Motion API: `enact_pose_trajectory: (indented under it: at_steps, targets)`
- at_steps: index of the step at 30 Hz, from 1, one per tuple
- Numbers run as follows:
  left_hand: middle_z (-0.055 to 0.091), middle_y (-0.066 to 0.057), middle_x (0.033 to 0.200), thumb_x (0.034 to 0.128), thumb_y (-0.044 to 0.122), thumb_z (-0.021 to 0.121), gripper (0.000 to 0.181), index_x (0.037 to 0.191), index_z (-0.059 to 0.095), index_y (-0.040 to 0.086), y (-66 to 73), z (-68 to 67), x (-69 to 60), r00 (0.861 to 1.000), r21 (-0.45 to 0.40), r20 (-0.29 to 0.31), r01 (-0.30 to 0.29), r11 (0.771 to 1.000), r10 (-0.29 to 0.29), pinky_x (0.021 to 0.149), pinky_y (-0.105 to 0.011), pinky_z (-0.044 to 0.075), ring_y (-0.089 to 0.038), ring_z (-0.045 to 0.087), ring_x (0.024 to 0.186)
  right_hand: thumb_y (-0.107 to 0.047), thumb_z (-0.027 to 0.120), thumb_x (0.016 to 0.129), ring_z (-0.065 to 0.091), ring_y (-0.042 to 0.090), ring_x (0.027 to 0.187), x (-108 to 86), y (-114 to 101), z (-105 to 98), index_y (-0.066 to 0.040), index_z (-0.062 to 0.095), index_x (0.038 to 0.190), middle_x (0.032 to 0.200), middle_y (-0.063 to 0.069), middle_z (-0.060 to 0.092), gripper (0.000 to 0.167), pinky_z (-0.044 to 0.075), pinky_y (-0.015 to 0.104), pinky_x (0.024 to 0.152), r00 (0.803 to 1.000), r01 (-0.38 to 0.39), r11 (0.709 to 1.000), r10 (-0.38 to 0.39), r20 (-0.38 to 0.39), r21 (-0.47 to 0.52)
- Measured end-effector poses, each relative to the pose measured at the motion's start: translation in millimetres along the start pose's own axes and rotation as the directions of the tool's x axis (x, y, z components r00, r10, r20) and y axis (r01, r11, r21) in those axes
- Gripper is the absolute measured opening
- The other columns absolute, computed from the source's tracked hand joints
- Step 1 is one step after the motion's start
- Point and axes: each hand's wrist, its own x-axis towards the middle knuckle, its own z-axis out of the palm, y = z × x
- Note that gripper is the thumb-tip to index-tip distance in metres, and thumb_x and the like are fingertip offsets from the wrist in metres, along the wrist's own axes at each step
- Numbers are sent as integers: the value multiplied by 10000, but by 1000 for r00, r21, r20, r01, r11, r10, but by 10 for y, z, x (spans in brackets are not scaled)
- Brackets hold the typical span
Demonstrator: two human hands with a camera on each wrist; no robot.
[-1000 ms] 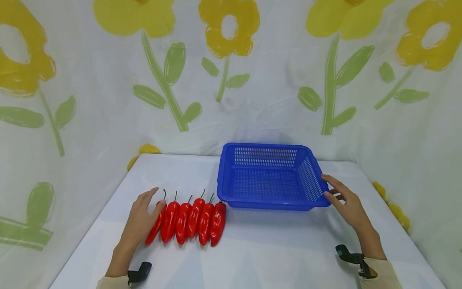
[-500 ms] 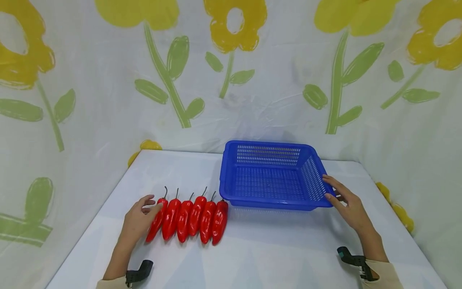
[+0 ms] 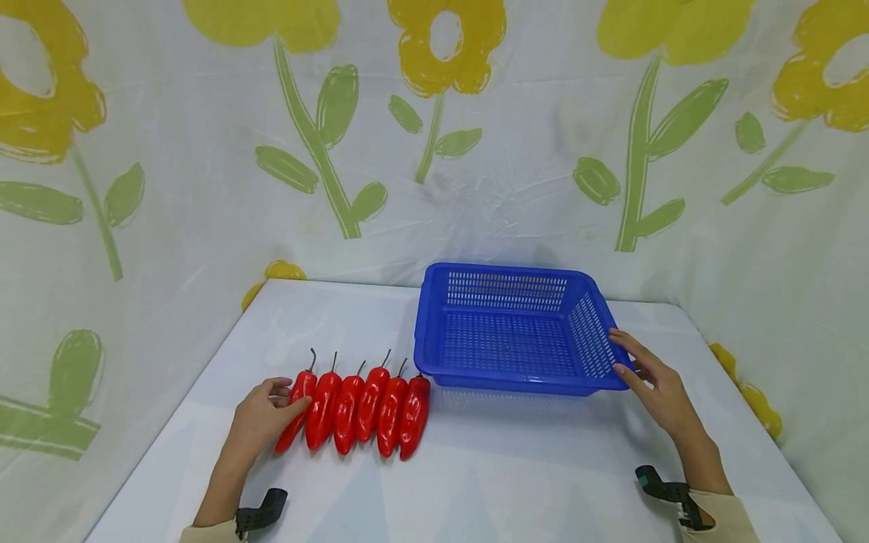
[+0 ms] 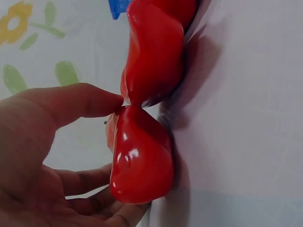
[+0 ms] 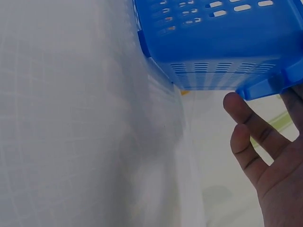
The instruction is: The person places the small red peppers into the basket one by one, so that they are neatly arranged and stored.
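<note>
Several glossy red peppers with dark stems lie side by side on the table in the head view. My left hand (image 3: 261, 422) is at the leftmost pepper (image 3: 296, 411); in the left wrist view its thumb and fingers (image 4: 94, 100) lie around that pepper (image 4: 142, 161), the thumb along its top where it meets the neighbouring pepper (image 4: 154, 52). At the right, my right hand (image 3: 661, 392) has thumb and fingers on the right rim of a blue plastic basket (image 3: 502, 383). Two of its fingers (image 5: 255, 125) hang below the basket's rim (image 5: 272, 87) in the right wrist view.
The basket stands at the back of the white table (image 3: 502, 475), right of the peppers, with nothing inside. A white cloth (image 3: 516, 173) with yellow flowers and green leaves hangs behind and beside the table. Each wrist wears a black camera mount.
My left hand has come down over the leftmost pepper, its fingers drawing in around it. My right hand stays on the basket rim. The head view has shifted slightly.
</note>
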Motion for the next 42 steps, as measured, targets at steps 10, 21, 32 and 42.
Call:
enact_pose_trajectory:
  at_steps: [10, 21, 32, 42]
  targets:
    - [623, -271, 1158, 862, 399, 762, 672, 1284, 550, -79, -3, -22, 5, 999, 5, 6, 43, 999, -43, 739, -426, 601, -405, 598, 1041, -270, 573, 1023, 560, 170, 1033, 11, 43, 3, -276, 446, 1520, 1563, 47, 409, 513, 448, 136, 811, 1000, -4, 1000, 4, -2, 7]
    - [570, -278, 1279, 882, 476, 729, 752, 1384, 491, -33, 53, -44, -5, 996, -109, 14, 91, 990, -90, 843, -457, 582, -407, 558, 1135, -270, 565, 1029, 560, 372, 1189, 1, 30, 18, -271, 435, 1527, 1576, 65, 386, 515, 434, 112, 821, 1000, -12, 998, 12, 11, 65]
    - [564, -264, 1305, 897, 474, 713, 746, 1414, 478, -11, 279, -66, -39, 999, -142, 11, 46, 989, -45, 870, -459, 576, -398, 556, 1158, -270, 570, 1028, 511, 404, 1275, 11, 57, 16, -287, 430, 1529, 1582, 45, 378, 520, 397, 76, 852, 1000, -13, 997, 13, 4, 73]
    - [537, -244, 1358, 896, 432, 732, 721, 1428, 474, 19, 603, -14, -10, 998, -226, 55, 1, 974, 12, 953, -520, 524, -392, 522, 1224, -246, 573, 1029, 486, 399, 1299, -5, 59, 12, -290, 431, 1527, 1586, 15, 372, 520, 373, 46, 879, 1000, -2, 996, 1, 7, 85]
